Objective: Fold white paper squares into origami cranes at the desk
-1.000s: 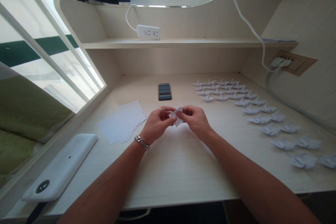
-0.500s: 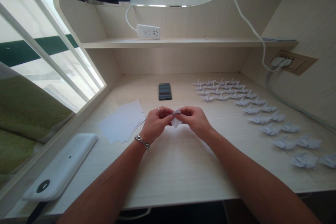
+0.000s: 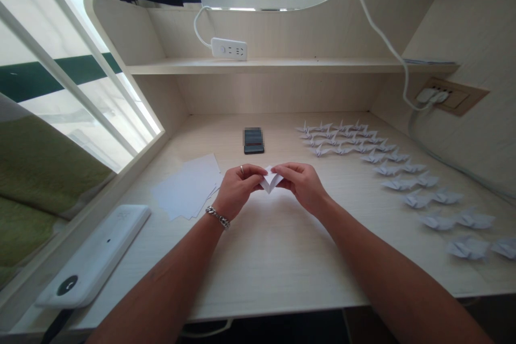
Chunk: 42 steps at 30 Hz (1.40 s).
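Together, left fingers (image 3: 253,171) and right fingers (image 3: 284,169) pinch folded white paper (image 3: 271,181)

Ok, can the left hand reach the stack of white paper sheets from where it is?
Probably yes: the left hand sits right beside the stack of white paper sheets with nothing between, though it is pinching the folded paper and may need to release it.

in front of the left hand (image 3: 238,191) and right hand (image 3: 300,188) is free room until the front edge of the worktop (image 3: 278,279); white paper sheets (image 3: 186,185) block the left way, paper cranes (image 3: 403,183) the right way, a phone (image 3: 253,141) the back way.
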{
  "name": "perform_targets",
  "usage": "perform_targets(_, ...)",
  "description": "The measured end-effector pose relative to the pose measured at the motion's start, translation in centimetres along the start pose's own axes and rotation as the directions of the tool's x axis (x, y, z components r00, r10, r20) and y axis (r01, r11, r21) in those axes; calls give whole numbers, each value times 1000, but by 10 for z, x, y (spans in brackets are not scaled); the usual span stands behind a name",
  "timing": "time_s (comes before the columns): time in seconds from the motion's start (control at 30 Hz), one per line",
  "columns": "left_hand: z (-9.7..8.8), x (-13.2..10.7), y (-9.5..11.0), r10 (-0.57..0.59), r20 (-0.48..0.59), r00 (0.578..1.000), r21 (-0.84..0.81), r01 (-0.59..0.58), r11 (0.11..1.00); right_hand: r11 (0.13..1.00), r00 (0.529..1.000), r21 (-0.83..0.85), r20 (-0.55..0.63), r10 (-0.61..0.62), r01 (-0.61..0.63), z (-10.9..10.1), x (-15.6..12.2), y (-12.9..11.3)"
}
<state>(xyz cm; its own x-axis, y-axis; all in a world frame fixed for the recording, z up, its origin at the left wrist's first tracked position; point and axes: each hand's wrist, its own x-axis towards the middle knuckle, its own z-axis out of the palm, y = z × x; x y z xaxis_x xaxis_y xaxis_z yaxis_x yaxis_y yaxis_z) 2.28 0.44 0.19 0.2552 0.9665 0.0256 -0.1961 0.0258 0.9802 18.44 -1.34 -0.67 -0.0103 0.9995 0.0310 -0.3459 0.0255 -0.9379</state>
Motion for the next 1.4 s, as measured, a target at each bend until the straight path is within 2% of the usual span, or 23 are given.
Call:
perform_targets(0.13, 0, -1, 0, -16, 24, 1000, -6, 16, 1000, 993, 999, -114, -34, -29, 25, -1, 1, 2)
perform_targets(0.4, -1, -1, -1, 14, -15, 1000, 92, -12, 996, 971, 998, -235, -23, -60, 53, 0, 0, 4)
perform_targets(0.53, 1, -2, -1, -14, 62, 998, 184, 2, 983, 961, 984, -250, -94, -149, 122, -1, 2, 6)
perform_targets(0.63, 1, -1, -3, 6, 88, 996, 285, -31, 958, 965, 982, -233, -115, -149, 119, -2, 4, 6)
perform_targets(0.83, -1, 2, -5, 117, 11, 993, 370, -112, 922, 948, 996, -305, 38, -84, 92, -5, 4, 8)
perform_targets(0.93, -1, 1, -4, 134, 41, 990, 463, -137, 875, 918, 994, -384, 84, -77, 103, -5, 2, 9)
perform_targets(1.03, -1, -1, -1, 134, 73, 988, 519, -152, 841, 896, 994, -431, 74, -86, 109, -4, 2, 9)
perform_targets(1.17, -3, -1, 2, 138, 77, 987, 503, -158, 850, 931, 998, -361, 45, -46, 59, -3, 2, 8)
perform_targets(1.4, -2, -1, -1, 151, 61, 987, 357, -163, 920, 945, 1000, -327, -6, -27, 24, -2, 2, 6)
